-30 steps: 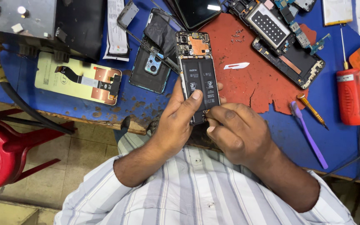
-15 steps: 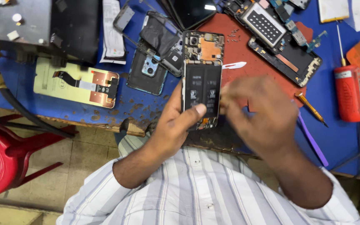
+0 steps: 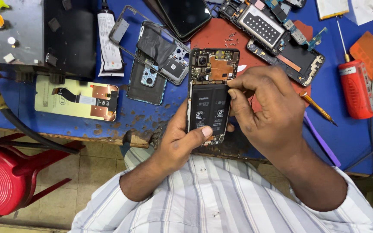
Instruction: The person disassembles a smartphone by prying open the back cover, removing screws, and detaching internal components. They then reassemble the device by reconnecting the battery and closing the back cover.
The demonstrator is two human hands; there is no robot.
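Note:
An opened phone (image 3: 210,92) with its back cover off shows a black battery and a circuit board at its top end. My left hand (image 3: 182,142) grips it from below, thumb lying across the battery's lower edge. My right hand (image 3: 266,108) rests against the phone's right side, thumb and fingertips pinched together at the edge near the top of the battery. Whether something small is held between those fingers is hidden.
A red mat (image 3: 214,41) lies on the blue workbench (image 3: 152,118) with another dismantled phone (image 3: 281,39). A phone frame (image 3: 156,51), a screen (image 3: 184,15) and a display panel with flex cable (image 3: 76,99) lie left. A red screwdriver (image 3: 354,84) and purple pry tool (image 3: 322,140) lie right. A red stool (image 3: 5,181) stands below.
My right hand has risen from the phone's lower end to its right edge near the top of the battery. My left hand has kept its hold and the phone sits a little higher.

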